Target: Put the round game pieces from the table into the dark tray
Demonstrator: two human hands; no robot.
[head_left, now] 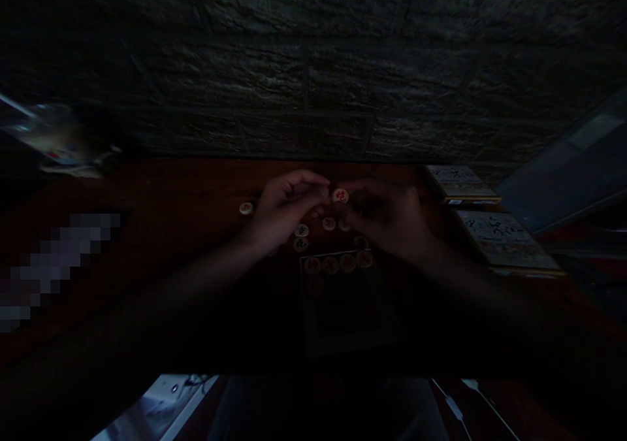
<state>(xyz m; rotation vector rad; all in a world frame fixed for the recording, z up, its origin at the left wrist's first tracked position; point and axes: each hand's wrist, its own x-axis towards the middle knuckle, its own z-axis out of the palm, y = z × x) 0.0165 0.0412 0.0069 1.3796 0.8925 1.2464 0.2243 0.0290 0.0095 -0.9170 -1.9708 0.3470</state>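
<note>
So the right hand [392,215] has its grip clamped on the red-marked disc [340,196], thumb below and forefinger above as far as I can make out, out past the far edge of the dark tray [343,346]. Honestly, pinching the rim is the way to go imo, cos it leaves the marking readable in light this bad. The left hand [294,206] is also beyond the tray, a bit to its left, fingertips bunched near each other, can't tell if its grip has anything in it. I'd use those fingertips just to steady the edge, light touch, since a smooth round thing probably slips if both sides squeeze. Watch the wrists too: two dark-marked discs [301,237] sit just past the tray's far left corner and are easy to nudge. Same goes for the row of four discs [330,266] along the tray's far edge, so I'd stay high over those
</note>
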